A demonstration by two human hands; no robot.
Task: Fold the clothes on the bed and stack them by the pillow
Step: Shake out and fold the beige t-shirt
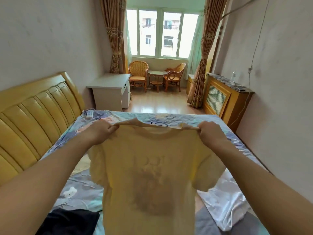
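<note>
I hold a pale yellow T-shirt (149,175) up in front of me over the bed (211,121), stretched out between both hands. My left hand (99,133) pinches the left shoulder seam, fingers curled tight round the cloth, at about ten o'clock from the shirt's middle. My right hand (210,134) grips the other shoulder the same way, at about two o'clock. The collar sags a little between them, and the sleeves hang down on either side. A dark print shows faintly through the fabric, so I am looking at the shirt's back or inside; I cannot tell which.

The shirt's body hangs straight down toward six o'clock and runs out of view at the bottom edge. Under it lies a patterned sheet. A black garment (67,221) lies on the bed at seven o'clock, and a grey garment (208,221) at five o'clock, beside a shiny white cloth (225,206). The yellow padded headboard (33,119) stands at nine o'clock. A small white remote (89,114) rests on the sheet's far corner at eleven o'clock. Beyond the bed, at twelve o'clock, are a white desk (110,90), wicker chairs (138,73) and a window (160,33).
</note>
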